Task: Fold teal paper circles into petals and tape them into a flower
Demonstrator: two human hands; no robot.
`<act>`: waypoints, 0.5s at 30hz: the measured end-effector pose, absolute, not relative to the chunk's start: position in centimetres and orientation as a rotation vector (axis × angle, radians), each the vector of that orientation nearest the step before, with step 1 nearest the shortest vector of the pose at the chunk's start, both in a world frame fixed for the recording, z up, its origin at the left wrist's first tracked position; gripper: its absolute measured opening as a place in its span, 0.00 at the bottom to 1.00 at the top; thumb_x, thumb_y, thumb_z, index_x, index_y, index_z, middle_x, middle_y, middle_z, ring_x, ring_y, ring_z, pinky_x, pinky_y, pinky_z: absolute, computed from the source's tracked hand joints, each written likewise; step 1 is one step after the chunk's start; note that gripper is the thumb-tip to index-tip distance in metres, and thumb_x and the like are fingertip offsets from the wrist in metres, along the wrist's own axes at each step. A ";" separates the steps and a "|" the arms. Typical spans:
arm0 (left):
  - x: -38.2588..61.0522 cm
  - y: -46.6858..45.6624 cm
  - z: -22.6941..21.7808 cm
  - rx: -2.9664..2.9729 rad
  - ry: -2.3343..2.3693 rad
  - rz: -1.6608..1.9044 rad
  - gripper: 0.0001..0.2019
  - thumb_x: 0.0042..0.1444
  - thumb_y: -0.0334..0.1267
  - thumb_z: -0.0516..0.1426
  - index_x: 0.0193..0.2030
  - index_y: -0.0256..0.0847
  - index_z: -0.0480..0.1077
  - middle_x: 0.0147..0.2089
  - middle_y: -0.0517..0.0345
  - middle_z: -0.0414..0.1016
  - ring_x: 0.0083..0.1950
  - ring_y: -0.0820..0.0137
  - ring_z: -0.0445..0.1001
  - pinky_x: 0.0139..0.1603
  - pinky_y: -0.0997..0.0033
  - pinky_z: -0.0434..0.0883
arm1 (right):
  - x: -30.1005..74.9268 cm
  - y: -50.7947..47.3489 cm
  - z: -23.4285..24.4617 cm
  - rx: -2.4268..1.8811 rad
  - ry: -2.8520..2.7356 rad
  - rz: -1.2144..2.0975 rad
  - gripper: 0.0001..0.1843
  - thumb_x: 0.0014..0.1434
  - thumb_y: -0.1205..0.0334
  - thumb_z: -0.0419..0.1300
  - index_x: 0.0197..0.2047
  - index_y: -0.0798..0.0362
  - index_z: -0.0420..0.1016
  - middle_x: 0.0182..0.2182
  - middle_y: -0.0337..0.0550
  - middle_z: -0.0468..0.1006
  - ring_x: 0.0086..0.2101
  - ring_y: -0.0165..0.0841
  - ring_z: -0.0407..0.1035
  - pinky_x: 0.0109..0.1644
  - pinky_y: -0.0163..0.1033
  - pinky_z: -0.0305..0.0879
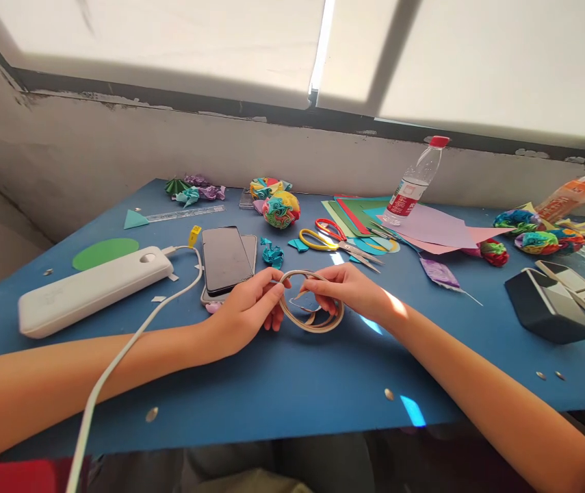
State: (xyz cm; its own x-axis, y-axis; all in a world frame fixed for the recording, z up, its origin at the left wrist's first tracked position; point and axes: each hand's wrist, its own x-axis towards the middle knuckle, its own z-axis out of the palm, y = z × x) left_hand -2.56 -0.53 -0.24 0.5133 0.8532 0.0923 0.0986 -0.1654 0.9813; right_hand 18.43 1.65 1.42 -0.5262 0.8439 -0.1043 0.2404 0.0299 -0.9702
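A thin roll of tape (317, 329), pale with a brownish inner ring, is held up just above the blue table between both hands. My left hand (245, 301) pinches its left edge between thumb and fingers. Gripping the upper right edge, my right hand (348, 287) has its fingertips inside the ring, where a loose curled strip shows. Behind my left hand, a dark phone (225, 260) lies on top of another one. Crumpled teal paper (272, 254) and open scissors (346, 246) with red and yellow handles rest just beyond the roll.
A white power bank (97, 291) lies left, its cable (118, 373) crossing my left forearm. Colourful paper balls (281, 209) sit at the back. A clear bottle (415, 185) stands by coloured paper sheets (440, 228). A black box-like object (549, 308) is at right.
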 end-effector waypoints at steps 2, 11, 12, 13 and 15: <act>-2.5 -0.6 -0.3 1.609 0.830 0.818 0.11 0.63 0.45 0.47 0.43 0.40 0.62 0.25 0.64 0.67 0.25 0.73 0.68 0.27 0.74 0.67 | 18.5 1.7 1.5 -1.101 -1.813 1.557 0.20 0.53 0.47 0.61 0.26 0.58 0.73 0.16 0.34 0.66 0.17 0.21 0.58 0.20 0.28 0.57; -2.6 -0.4 -0.3 1.674 0.912 0.763 0.11 0.64 0.45 0.45 0.40 0.41 0.62 0.23 0.64 0.66 0.24 0.73 0.67 0.26 0.75 0.65 | 18.3 1.4 1.8 -1.111 -1.825 1.581 0.21 0.54 0.45 0.59 0.29 0.58 0.73 0.17 0.36 0.68 0.19 0.24 0.62 0.23 0.30 0.60; -2.6 -0.4 -0.3 1.664 0.918 0.766 0.11 0.64 0.45 0.45 0.39 0.41 0.62 0.23 0.64 0.66 0.24 0.73 0.67 0.25 0.75 0.65 | 18.3 1.4 1.6 -1.098 -1.815 1.568 0.21 0.55 0.45 0.59 0.30 0.58 0.73 0.17 0.35 0.68 0.20 0.24 0.62 0.24 0.31 0.61; -2.7 -0.4 -0.4 1.655 0.918 0.769 0.11 0.64 0.45 0.46 0.39 0.41 0.61 0.23 0.64 0.66 0.24 0.73 0.67 0.25 0.75 0.64 | 18.4 1.4 1.5 -1.081 -1.803 1.557 0.21 0.56 0.45 0.58 0.32 0.58 0.73 0.18 0.35 0.67 0.20 0.24 0.62 0.25 0.31 0.61; -2.7 -0.3 -0.5 1.652 0.911 0.767 0.12 0.64 0.46 0.46 0.36 0.41 0.61 0.23 0.65 0.66 0.24 0.73 0.66 0.26 0.75 0.64 | 18.5 1.6 1.1 -1.042 -1.778 1.537 0.21 0.57 0.45 0.56 0.34 0.57 0.73 0.17 0.33 0.65 0.20 0.24 0.60 0.25 0.31 0.59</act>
State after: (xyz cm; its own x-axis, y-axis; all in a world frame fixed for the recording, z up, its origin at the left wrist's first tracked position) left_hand -2.73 -0.28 -0.45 0.5047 0.8622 0.0427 0.1893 -0.1588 0.9690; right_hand 18.51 1.60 1.11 -0.5390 0.8392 -0.0721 0.1928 0.0396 -0.9804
